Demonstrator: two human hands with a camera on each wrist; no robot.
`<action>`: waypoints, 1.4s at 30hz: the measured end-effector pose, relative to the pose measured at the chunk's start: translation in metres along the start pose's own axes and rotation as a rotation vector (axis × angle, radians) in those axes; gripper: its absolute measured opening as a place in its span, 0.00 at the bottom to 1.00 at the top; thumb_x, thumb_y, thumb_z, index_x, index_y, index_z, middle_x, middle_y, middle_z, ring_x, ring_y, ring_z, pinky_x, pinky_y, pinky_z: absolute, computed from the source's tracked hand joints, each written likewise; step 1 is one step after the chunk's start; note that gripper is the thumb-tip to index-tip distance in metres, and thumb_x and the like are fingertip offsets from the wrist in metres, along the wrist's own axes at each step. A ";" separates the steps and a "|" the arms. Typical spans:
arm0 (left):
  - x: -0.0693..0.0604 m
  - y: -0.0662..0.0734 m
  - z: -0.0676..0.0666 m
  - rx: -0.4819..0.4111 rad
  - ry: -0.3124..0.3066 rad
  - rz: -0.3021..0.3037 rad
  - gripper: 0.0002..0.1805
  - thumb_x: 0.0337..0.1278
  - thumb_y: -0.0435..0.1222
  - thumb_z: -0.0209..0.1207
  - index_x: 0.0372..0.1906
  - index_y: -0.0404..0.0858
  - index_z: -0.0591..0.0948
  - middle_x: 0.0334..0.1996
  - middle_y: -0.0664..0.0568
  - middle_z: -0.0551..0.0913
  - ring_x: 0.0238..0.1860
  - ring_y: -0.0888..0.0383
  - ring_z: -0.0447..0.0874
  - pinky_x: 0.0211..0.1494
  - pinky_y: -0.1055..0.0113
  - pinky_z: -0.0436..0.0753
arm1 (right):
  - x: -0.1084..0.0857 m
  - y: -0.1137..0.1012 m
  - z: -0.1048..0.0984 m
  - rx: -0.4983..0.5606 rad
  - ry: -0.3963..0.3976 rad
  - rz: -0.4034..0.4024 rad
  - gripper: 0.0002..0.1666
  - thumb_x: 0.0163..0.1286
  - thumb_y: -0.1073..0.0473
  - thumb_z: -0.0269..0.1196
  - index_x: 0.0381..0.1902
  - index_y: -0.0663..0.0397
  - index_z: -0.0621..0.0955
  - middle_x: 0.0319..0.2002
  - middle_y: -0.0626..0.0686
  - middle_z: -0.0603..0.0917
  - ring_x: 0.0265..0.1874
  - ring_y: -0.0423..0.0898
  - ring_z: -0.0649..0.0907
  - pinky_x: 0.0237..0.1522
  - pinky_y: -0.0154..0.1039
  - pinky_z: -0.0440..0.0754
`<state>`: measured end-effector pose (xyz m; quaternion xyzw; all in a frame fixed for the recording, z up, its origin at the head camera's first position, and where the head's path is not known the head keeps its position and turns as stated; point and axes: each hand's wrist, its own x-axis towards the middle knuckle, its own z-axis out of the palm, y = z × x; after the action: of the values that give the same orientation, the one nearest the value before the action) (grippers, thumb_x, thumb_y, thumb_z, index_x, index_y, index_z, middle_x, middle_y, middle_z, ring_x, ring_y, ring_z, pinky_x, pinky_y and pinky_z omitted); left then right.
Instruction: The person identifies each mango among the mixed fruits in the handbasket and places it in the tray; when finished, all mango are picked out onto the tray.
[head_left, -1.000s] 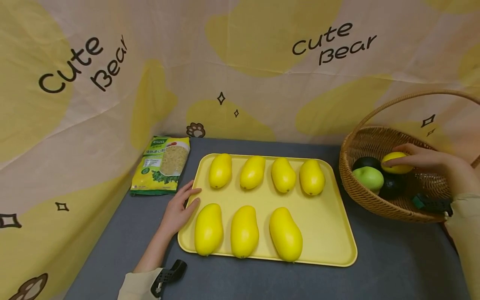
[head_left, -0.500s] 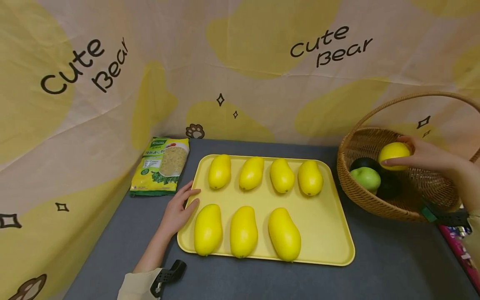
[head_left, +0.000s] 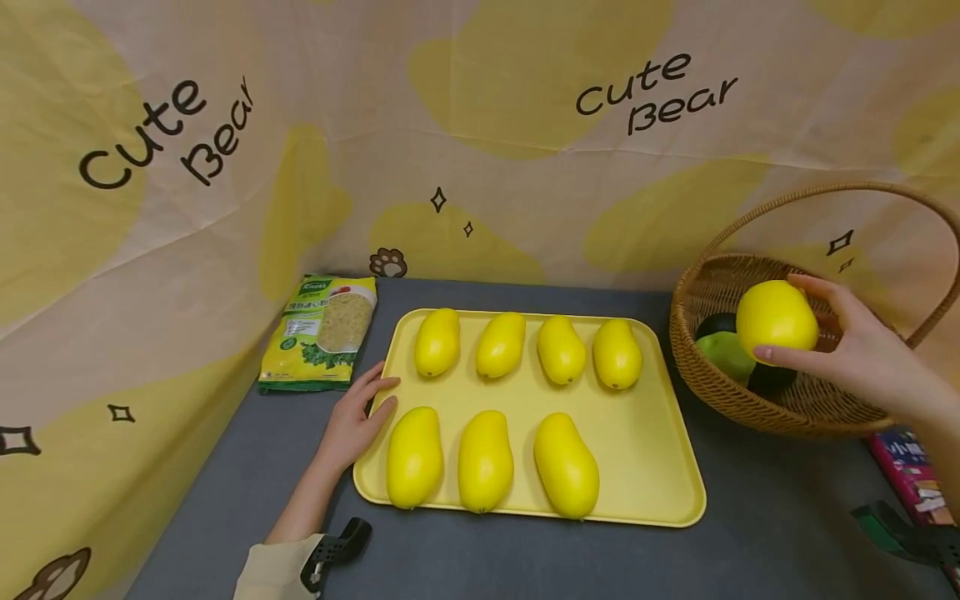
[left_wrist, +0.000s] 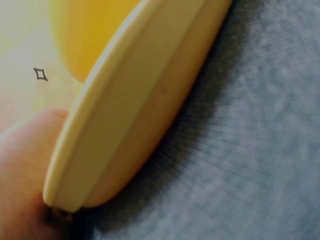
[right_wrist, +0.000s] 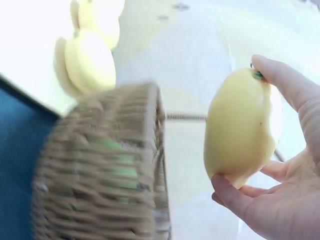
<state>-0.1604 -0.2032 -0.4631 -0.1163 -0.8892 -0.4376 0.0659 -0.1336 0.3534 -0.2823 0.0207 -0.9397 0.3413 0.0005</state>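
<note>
In my right hand point(head_left: 862, 354) is a yellow mango point(head_left: 776, 321), pinched between thumb and fingers above the wicker basket point(head_left: 720, 400). The right wrist view shows the same mango point(right_wrist: 240, 125) with a small green stem spot at one end. My left hand point(head_left: 360, 421) rests on the left rim of a yellow tray point(head_left: 652, 467), its fingers lying over the edge. More mangoes lie on the tray in two rows: several at the back, such as one mango point(head_left: 617, 354), and three in front, the rightmost mango point(head_left: 567, 467) leaning slightly.
A green apple point(head_left: 726, 357) and dark round fruit point(head_left: 772, 379) sit in the basket, beneath its tall arched handle point(head_left: 840, 190). A yellow-green food packet point(head_left: 318, 333) lies left of the tray. At the right edge is a pink package point(head_left: 911, 471). Printed cloth point(head_left: 487, 108) hangs behind.
My right hand has lifted the mango from among the basket's fruit, raising it and bringing it slightly left and closer. The left hand stays on the tray's rim.
</note>
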 end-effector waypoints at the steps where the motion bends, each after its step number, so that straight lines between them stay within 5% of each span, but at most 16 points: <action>1: 0.000 0.000 0.000 0.000 0.000 0.001 0.18 0.68 0.35 0.57 0.59 0.33 0.79 0.71 0.39 0.63 0.70 0.39 0.60 0.68 0.41 0.62 | -0.004 -0.002 0.004 0.017 0.004 -0.013 0.60 0.65 0.55 0.68 0.78 0.55 0.39 0.69 0.77 0.48 0.54 0.76 0.67 0.27 0.22 0.73; 4: 0.000 -0.001 0.000 -0.002 0.003 0.004 0.18 0.68 0.35 0.57 0.59 0.33 0.79 0.71 0.39 0.63 0.70 0.39 0.60 0.68 0.41 0.62 | -0.016 -0.007 0.017 0.052 0.014 -0.048 0.61 0.63 0.57 0.70 0.79 0.48 0.42 0.68 0.73 0.52 0.51 0.54 0.76 0.30 0.22 0.76; 8: 0.001 -0.003 0.000 0.001 0.004 0.001 0.18 0.67 0.35 0.58 0.59 0.33 0.79 0.71 0.40 0.63 0.70 0.39 0.60 0.68 0.42 0.62 | -0.031 -0.013 0.040 0.112 0.049 -0.169 0.62 0.57 0.64 0.74 0.78 0.41 0.48 0.66 0.64 0.58 0.46 0.28 0.72 0.37 0.20 0.75; 12: 0.003 -0.003 -0.002 0.001 -0.003 -0.009 0.18 0.68 0.35 0.58 0.59 0.34 0.79 0.71 0.42 0.63 0.71 0.41 0.60 0.69 0.44 0.62 | -0.043 -0.019 0.069 0.159 0.072 -0.319 0.65 0.48 0.70 0.77 0.77 0.42 0.53 0.68 0.55 0.59 0.55 0.29 0.69 0.45 0.16 0.71; 16: 0.003 -0.003 -0.003 -0.004 -0.013 -0.014 0.19 0.68 0.36 0.57 0.60 0.34 0.78 0.72 0.43 0.63 0.71 0.42 0.59 0.69 0.44 0.62 | -0.051 -0.020 0.095 0.144 0.027 -0.376 0.68 0.44 0.67 0.80 0.77 0.43 0.53 0.70 0.51 0.58 0.59 0.33 0.67 0.49 0.18 0.71; 22: 0.002 -0.002 -0.001 -0.007 -0.011 -0.020 0.19 0.68 0.36 0.58 0.60 0.35 0.78 0.72 0.43 0.63 0.71 0.42 0.60 0.69 0.45 0.63 | -0.056 -0.007 0.128 0.058 -0.048 -0.375 0.68 0.46 0.54 0.80 0.77 0.42 0.51 0.73 0.54 0.53 0.64 0.47 0.62 0.53 0.38 0.75; 28: 0.002 -0.004 0.000 -0.008 -0.012 -0.021 0.19 0.68 0.36 0.57 0.60 0.35 0.78 0.72 0.43 0.63 0.71 0.43 0.60 0.69 0.45 0.63 | -0.057 0.005 0.147 0.056 -0.079 -0.367 0.68 0.47 0.49 0.80 0.77 0.45 0.51 0.73 0.53 0.54 0.68 0.47 0.59 0.56 0.15 0.56; 37: 0.001 -0.006 0.002 -0.001 -0.010 -0.012 0.19 0.68 0.37 0.58 0.60 0.35 0.79 0.72 0.43 0.63 0.71 0.42 0.60 0.69 0.45 0.63 | -0.059 0.015 0.162 0.050 -0.132 -0.359 0.67 0.45 0.45 0.80 0.76 0.45 0.53 0.71 0.50 0.58 0.66 0.39 0.61 0.54 0.26 0.72; 42: 0.001 -0.007 0.002 -0.003 -0.010 -0.002 0.19 0.68 0.37 0.57 0.60 0.35 0.79 0.72 0.42 0.63 0.71 0.42 0.61 0.69 0.44 0.63 | -0.061 0.020 0.168 0.053 -0.138 -0.376 0.66 0.45 0.44 0.80 0.75 0.46 0.55 0.71 0.53 0.58 0.66 0.37 0.60 0.55 0.23 0.70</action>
<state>-0.1636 -0.2051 -0.4692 -0.1178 -0.8888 -0.4386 0.0609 -0.0716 0.2637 -0.4246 0.2193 -0.9078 0.3575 -0.0008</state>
